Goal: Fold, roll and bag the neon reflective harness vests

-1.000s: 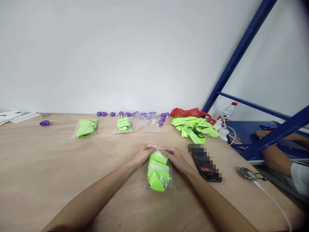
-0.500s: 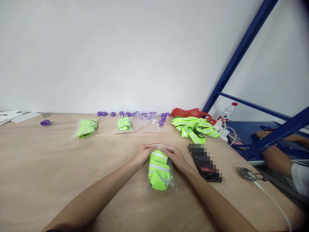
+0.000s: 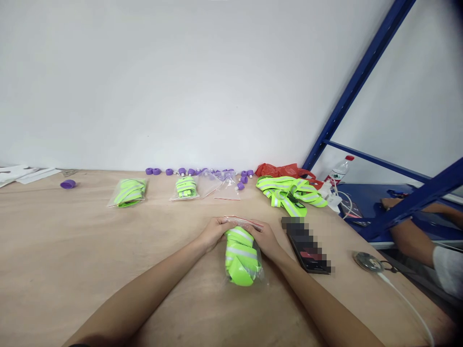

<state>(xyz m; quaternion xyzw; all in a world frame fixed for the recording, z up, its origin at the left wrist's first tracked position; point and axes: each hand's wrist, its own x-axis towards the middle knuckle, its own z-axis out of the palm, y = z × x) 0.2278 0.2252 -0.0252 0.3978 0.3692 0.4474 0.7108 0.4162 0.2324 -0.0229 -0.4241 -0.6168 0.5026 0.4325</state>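
Between my hands lies a clear zip bag (image 3: 263, 277) holding a folded neon-yellow reflective strap (image 3: 241, 260) with silvery stripes. My left hand (image 3: 214, 233) pinches the bag's top left corner near the red-lined seal. At the top right, my right hand (image 3: 265, 238) grips the same edge, its fingertips partly hidden by the plastic. Farther back are two more filled bags, a wider bag (image 3: 130, 192) at the left and a smaller bag (image 3: 186, 187) nearer the middle. Flat clear bags (image 3: 228, 189) lie beside the smaller one.
Loose reflective straps (image 3: 289, 189) and a red plastic bag (image 3: 277, 169) lie at the back right. A phone (image 3: 307, 248) and a round corded device (image 3: 369, 261) are right of my arm. Purple caps (image 3: 169, 171) line the wall. Another person's arm (image 3: 414, 241) shows beyond the blue frame (image 3: 401, 212).
The bag's top edge has tilted, its right end now slightly lower. The filled bag has shifted a little to the right. Both hands keep their hold.
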